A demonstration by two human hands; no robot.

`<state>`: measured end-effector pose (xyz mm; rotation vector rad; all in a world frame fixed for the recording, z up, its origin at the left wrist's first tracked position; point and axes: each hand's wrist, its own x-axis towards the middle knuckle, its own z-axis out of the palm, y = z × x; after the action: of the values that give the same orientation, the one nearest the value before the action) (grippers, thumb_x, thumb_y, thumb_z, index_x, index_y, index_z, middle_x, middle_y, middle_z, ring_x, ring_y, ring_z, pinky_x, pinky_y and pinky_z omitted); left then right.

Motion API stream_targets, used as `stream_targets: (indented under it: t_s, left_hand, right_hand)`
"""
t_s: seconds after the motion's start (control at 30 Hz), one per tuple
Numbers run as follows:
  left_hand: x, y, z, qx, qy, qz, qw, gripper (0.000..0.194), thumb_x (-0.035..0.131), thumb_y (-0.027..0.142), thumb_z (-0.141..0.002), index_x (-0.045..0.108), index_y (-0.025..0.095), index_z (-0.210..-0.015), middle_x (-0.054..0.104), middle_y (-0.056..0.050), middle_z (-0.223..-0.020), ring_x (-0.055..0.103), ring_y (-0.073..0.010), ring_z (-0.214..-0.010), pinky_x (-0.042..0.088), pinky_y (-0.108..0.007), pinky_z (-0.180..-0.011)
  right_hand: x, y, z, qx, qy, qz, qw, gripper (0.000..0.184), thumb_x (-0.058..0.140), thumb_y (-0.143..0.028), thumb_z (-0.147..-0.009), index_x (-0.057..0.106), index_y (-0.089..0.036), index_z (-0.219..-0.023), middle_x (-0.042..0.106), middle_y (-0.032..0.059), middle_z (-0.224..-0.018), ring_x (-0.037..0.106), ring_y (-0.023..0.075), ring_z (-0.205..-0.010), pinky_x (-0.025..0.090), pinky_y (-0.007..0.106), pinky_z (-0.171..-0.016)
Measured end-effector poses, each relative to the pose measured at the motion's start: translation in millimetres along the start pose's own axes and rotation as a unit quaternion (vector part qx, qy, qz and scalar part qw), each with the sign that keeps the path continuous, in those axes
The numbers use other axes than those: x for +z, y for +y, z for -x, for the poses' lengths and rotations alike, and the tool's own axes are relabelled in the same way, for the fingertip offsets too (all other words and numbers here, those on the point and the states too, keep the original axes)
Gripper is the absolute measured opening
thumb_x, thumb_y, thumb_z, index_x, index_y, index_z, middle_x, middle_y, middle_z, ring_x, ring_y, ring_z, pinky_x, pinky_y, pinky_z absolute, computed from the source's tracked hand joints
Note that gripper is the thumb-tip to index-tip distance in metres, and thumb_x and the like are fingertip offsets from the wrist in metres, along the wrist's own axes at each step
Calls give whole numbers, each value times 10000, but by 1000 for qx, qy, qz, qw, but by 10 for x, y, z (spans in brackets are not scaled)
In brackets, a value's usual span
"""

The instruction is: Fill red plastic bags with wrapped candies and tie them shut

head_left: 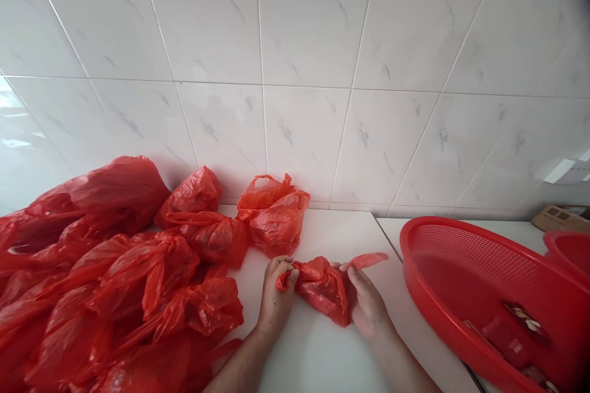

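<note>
A small filled red plastic bag (322,288) rests on the white table between my two hands. My left hand (278,295) is closed on the bag's left end, with a bit of twisted plastic poking out between thumb and fingers. On the other side, my right hand (366,301) pinches the right end, and a loose red strip, seemingly a handle, sticks out past the thumb to the right. What the bag contains is hidden by the crumpled plastic.
A heap of red plastic bags (115,295) covers the left side. Another red bag (279,221) stands near the tiled wall (304,135). At right sits a large red perforated basket (461,258) with a few small packets inside. A cardboard box (560,219) lies behind it.
</note>
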<state>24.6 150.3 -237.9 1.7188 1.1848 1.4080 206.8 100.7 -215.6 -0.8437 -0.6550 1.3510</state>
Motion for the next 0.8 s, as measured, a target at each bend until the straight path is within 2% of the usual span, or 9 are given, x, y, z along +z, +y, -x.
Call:
stream_targets:
  t_s: [0.1, 0.17, 0.47, 0.57, 0.63, 0.73, 0.8]
  left_hand:
    - [10, -25, -4, -10, -2, 5, 1000, 227, 522, 320, -858, 587, 201, -676, 571, -64, -998, 536, -227, -997, 436, -404, -898]
    - [15, -34, -6, -12, -3, 5, 1000, 244, 512, 331, -862, 589, 201, -670, 577, -65, -985, 540, -227, -981, 442, -398, -880]
    - [16, -9, 7, -49, 18, 39, 998, 268, 480, 353, -881, 550, 194, -677, 565, -46, -943, 554, -194, -903, 440, -331, -829]
    - [10, -38, -2, -46, 27, 42, 998, 282, 481, 362, -884, 546, 191, -669, 567, -38, -909, 562, -186, -873, 445, -323, -814]
    - [-11, -62, -17, -47, 34, 38, 998, 281, 504, 370, -873, 550, 187, -664, 579, -46, -934, 569, -194, -898, 449, -335, -835]
    - [-61, -69, -30, -42, 62, 31, 997, 175, 579, 365, -832, 604, 192, -834, 580, -72, -1074, 553, -227, -1041, 435, -389, -925]
    - [-88, -37, -13, -10, 71, 19, 997, 321, 626, 358, -801, 583, 209, -1083, 536, -99, -1214, 491, -252, -1175, 389, -437, -1004]
  right_hand:
    - [-66, 26, -59, 12, 46, -35, 998, 250, 704, -481, -726, 634, -242, -736, 698, 36, -990, 633, 265, -976, 518, 431, -803]
    - [-97, 47, -86, 14, 53, -54, 997, 235, 714, -459, -724, 627, -241, -729, 697, 28, -950, 637, 251, -946, 522, 412, -782]
    - [-85, 75, -98, 40, 40, -115, 992, 182, 707, -396, -757, 632, -233, -724, 653, -10, -812, 607, 158, -804, 513, 332, -792]
    - [-85, 57, -100, 26, 33, -94, 995, 205, 716, -416, -739, 631, -230, -720, 635, -12, -754, 600, 160, -760, 506, 323, -770]
    - [-108, 29, -102, 27, 6, -53, 998, 222, 698, -439, -750, 641, -226, -736, 646, -1, -766, 601, 171, -756, 498, 323, -745]
    - [-178, -5, -115, 41, -33, -8, 999, 309, 619, -521, -790, 675, -220, -823, 680, 41, -873, 615, 215, -840, 489, 351, -752]
    - [-226, -8, -129, 48, -34, -10, 998, 411, 552, -589, -805, 692, -215, -899, 689, 67, -954, 614, 240, -899, 486, 374, -774]
